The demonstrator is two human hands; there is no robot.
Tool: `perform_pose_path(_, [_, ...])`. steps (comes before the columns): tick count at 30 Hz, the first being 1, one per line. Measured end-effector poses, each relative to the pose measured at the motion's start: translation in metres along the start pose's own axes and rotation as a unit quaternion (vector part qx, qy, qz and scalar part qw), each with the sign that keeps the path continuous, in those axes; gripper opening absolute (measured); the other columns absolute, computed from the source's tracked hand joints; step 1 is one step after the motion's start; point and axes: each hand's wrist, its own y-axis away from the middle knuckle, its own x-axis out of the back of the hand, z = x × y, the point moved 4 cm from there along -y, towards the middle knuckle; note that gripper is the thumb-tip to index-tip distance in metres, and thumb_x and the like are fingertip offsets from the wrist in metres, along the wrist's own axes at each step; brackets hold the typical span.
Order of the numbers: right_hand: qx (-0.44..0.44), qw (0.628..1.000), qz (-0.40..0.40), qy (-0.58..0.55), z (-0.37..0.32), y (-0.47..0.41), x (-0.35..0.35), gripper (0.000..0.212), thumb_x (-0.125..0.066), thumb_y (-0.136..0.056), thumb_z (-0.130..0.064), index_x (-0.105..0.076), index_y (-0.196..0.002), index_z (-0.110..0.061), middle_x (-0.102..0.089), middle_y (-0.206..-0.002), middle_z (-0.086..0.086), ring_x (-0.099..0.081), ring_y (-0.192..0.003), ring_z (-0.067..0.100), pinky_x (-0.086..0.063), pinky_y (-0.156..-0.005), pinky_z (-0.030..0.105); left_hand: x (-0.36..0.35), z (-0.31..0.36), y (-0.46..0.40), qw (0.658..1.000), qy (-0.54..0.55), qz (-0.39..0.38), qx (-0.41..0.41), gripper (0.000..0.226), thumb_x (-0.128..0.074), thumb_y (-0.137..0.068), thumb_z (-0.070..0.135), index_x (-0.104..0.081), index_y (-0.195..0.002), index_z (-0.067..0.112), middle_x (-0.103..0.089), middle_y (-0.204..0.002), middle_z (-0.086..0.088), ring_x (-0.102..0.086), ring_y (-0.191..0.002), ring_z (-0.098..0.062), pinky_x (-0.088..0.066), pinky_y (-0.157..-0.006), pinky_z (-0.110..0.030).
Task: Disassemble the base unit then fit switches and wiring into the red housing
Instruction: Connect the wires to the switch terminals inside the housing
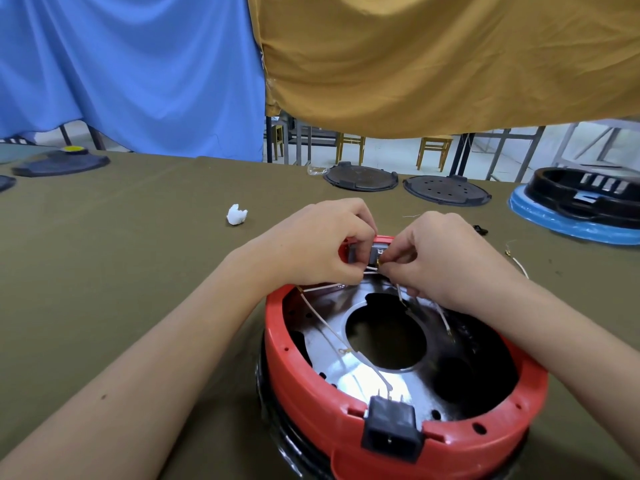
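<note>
Blue drape (131,71) back left and mustard drape (450,57) back right hang behind the work; under the mustard one I see wooden stools (434,150) and metal frames on a pale floor. Counter (121,254) has an olive cloth over it. On it: red housing (311,393) nearest me, open side up, shiny metal plate inside, black power socket (391,431) in its near rim. Far right, a black housing on a blue ring (568,220). Two black round covers (360,176) at the far edge, another dark cover (59,164) far left. White crumpled wad (237,214) mid-counter. At the housing's far rim, left hand (322,244) has its fingers curled round the grey switch (356,252). Right hand (446,258) pinches a white wire (379,263) at its brass terminal, right against the switch.
</note>
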Motion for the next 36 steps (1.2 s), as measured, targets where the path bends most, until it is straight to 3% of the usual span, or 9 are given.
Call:
perform_pose_path(8, [0.036, 0.996, 0.055, 0.063, -0.002, -0.003, 0.003, 0.002, -0.071, -0.076, -0.028, -0.071, -0.076, -0.026, -0.068, -0.071, -0.008, -0.064, -0.076, 0.018, -0.049, -0.066, 0.029, 0.001, 0.002, 0.0, 1.0, -0.006, 0.001, 0.009, 0.018, -0.072, -0.074, 0.019, -0.06, -0.067, 0.031, -0.059, -0.11, 0.013, -0.055, -0.086, -0.003, -0.049, -0.081, -0.034])
perform_pose_path(10, [0.06, 0.992, 0.073, 0.08, -0.002, -0.004, 0.004, 0.012, -0.071, -0.075, -0.032, -0.066, -0.084, -0.026, -0.061, -0.076, -0.008, -0.059, -0.079, 0.019, -0.04, -0.059, 0.029, 0.002, 0.003, 0.0, 1.0, -0.01, -0.002, 0.012, 0.021, -0.071, -0.075, 0.02, -0.058, -0.068, 0.035, -0.058, -0.111, 0.013, -0.055, -0.088, -0.003, -0.049, -0.082, -0.035])
perform_pose_path(12, [0.077, 0.99, 0.068, 0.096, -0.001, -0.006, 0.002, 0.029, -0.071, -0.075, -0.035, -0.064, -0.102, -0.024, -0.053, -0.088, -0.007, -0.052, -0.087, 0.018, -0.035, -0.063, 0.029, 0.002, 0.005, 0.001, 1.0, -0.015, -0.005, 0.015, 0.021, -0.07, -0.076, 0.021, -0.057, -0.073, 0.036, -0.058, -0.11, 0.011, -0.055, -0.088, -0.006, -0.05, -0.081, -0.037])
perform_pose_path(15, [0.073, 0.992, 0.034, 0.097, 0.001, -0.008, 0.0, 0.042, -0.069, -0.075, -0.037, -0.065, -0.115, -0.022, -0.056, -0.101, -0.001, -0.054, -0.097, 0.022, -0.045, -0.078, 0.033, 0.002, 0.005, 0.0, 1.0, -0.022, 0.006, 0.017, 0.018, -0.069, -0.077, 0.022, -0.06, -0.091, 0.025, -0.058, -0.101, 0.006, -0.056, -0.086, -0.012, -0.05, -0.077, -0.039])
perform_pose_path(20, [0.056, 0.994, 0.018, 0.087, 0.0, -0.011, 0.003, 0.027, -0.067, -0.075, -0.037, -0.069, -0.101, -0.028, -0.067, -0.086, -0.006, -0.06, -0.079, 0.018, -0.041, -0.06, 0.028, 0.004, 0.003, 0.002, 0.999, -0.022, 0.014, 0.031, 0.032, -0.069, -0.08, 0.024, -0.06, -0.11, 0.023, -0.061, -0.101, 0.009, -0.059, -0.091, -0.01, -0.051, -0.081, -0.036])
perform_pose_path(26, [0.073, 0.989, 0.0, 0.132, -0.001, -0.017, 0.006, 0.028, -0.067, -0.078, -0.041, -0.069, -0.103, -0.027, -0.066, -0.084, -0.005, -0.06, -0.078, 0.02, -0.041, -0.059, 0.027, 0.002, 0.002, 0.001, 0.999, -0.034, -0.001, 0.041, 0.035, -0.068, -0.083, 0.028, -0.061, -0.117, 0.021, -0.06, -0.105, 0.006, -0.056, -0.093, -0.011, -0.05, -0.084, -0.034])
perform_pose_path(30, [0.094, 0.99, -0.056, 0.091, 0.004, -0.021, 0.011, 0.042, -0.069, -0.078, -0.048, -0.065, -0.115, -0.029, -0.067, -0.098, -0.007, -0.063, -0.089, 0.016, -0.053, -0.079, 0.034, 0.003, -0.001, 0.002, 0.998, -0.015, -0.004, 0.058, 0.045, -0.071, -0.08, 0.03, -0.06, -0.122, 0.021, -0.06, -0.111, 0.005, -0.058, -0.098, -0.012, -0.051, -0.087, -0.034])
perform_pose_path(32, [0.112, 0.986, -0.078, 0.096, 0.006, -0.023, 0.007, 0.048, -0.071, -0.074, -0.051, -0.061, -0.116, -0.03, -0.062, -0.098, -0.008, -0.059, -0.088, 0.014, -0.051, -0.078, 0.034, 0.003, -0.002, 0.002, 0.998, -0.014, -0.011, 0.067, 0.045, -0.071, -0.078, 0.03, -0.061, -0.122, 0.022, -0.061, -0.109, 0.005, -0.059, -0.097, -0.013, -0.051, -0.087, -0.036])
perform_pose_path(36, [0.126, 0.988, -0.03, 0.081, 0.012, -0.025, 0.0, 0.041, -0.072, -0.073, -0.049, -0.064, -0.111, -0.033, -0.061, -0.092, -0.011, -0.057, -0.083, 0.013, -0.044, -0.068, 0.029, 0.002, -0.002, 0.002, 0.997, -0.031, -0.019, 0.071, 0.041, -0.07, -0.082, 0.03, -0.064, -0.121, 0.023, -0.065, -0.102, 0.006, -0.059, -0.092, -0.014, -0.05, -0.084, -0.037])
